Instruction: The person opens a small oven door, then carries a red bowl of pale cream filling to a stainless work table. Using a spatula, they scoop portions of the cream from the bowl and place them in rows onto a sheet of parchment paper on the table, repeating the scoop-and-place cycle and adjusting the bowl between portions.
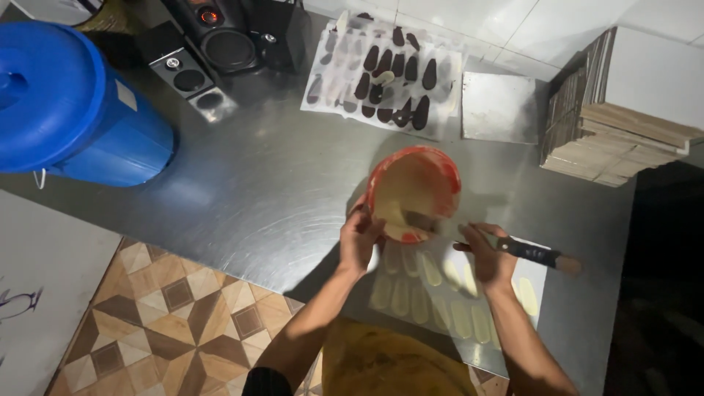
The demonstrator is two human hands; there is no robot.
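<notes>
The left hand (359,238) grips the rim of a tilted red bowl (414,191) of pale cream, held above the steel counter (249,198). The right hand (488,257) is clenched round the dark handle of a spatula (513,249), its blade inside the bowl's lower edge. Beneath both hands lies a clear mould tray (447,297) with oval cavities filled pale. At twelve o'clock sits another mould (385,73) with dark ovals; at ten o'clock, a blue barrel (73,110).
</notes>
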